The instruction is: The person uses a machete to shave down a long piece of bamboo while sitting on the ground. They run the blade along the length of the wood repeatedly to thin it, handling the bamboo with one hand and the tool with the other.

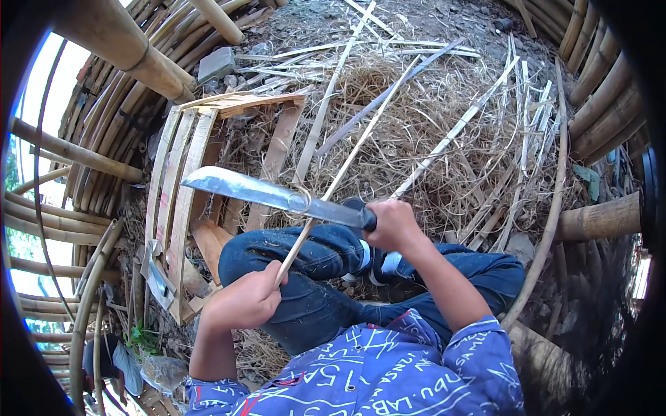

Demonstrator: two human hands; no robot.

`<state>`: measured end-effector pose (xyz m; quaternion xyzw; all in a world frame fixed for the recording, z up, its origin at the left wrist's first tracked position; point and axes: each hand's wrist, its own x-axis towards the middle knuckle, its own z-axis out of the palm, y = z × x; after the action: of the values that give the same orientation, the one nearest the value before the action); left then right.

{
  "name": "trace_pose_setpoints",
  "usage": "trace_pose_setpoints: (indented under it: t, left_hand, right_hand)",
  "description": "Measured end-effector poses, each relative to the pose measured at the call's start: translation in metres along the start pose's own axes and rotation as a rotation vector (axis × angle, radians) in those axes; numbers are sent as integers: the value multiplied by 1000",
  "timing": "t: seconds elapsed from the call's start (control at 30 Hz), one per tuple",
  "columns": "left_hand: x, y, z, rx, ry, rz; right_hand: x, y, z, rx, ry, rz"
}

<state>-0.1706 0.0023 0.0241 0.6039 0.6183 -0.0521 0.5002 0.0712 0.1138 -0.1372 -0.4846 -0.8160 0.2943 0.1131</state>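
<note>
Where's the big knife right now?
In the head view, the knife is near the centre, held in the right hand, its blade pointing left and crossing the thin strip held by the left hand.

Pretty much all the lettering here is on the blue shirt [347,374], white scrawly capitals plus a few numerals running across the body and sleeves, with some red strokes. The wooden crate [199,139] has faint reddish marks on a slat, too blurry to read tbh.
</note>
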Motion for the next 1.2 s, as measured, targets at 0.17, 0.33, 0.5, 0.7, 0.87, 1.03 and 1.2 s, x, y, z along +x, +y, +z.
trace_pose_setpoints:
  t: [0.17, 0.33, 0.5, 0.7, 0.87, 1.03, 1.2]
  left_hand:
    - [3, 6, -1, -39, -21, -48]
    - [3, 5, -5, -80, -68, -53]
    - [2, 2, -3, -19, -53, -59]
    - [3, 3, -4, -78, -50, -50]
    - [8, 2, -7, -97, -121, -42]
    - [-1, -10, -6, -256, -176, -85]
    - [5, -4, -7, -190, -146, -77]
  right_hand:
    - [42, 81, -18, 17, 104, 459]
    - [43, 90, -6, -11, 145, 434]
    - [10, 24, -8, 71, 44, 200]
    - [46, 82, -19, 34, 108, 462]
    - [55, 104, -25, -79, 192, 503]
    - [31, 69, -5, -27, 130, 330]
    - [37, 74, -12, 15, 98, 342]
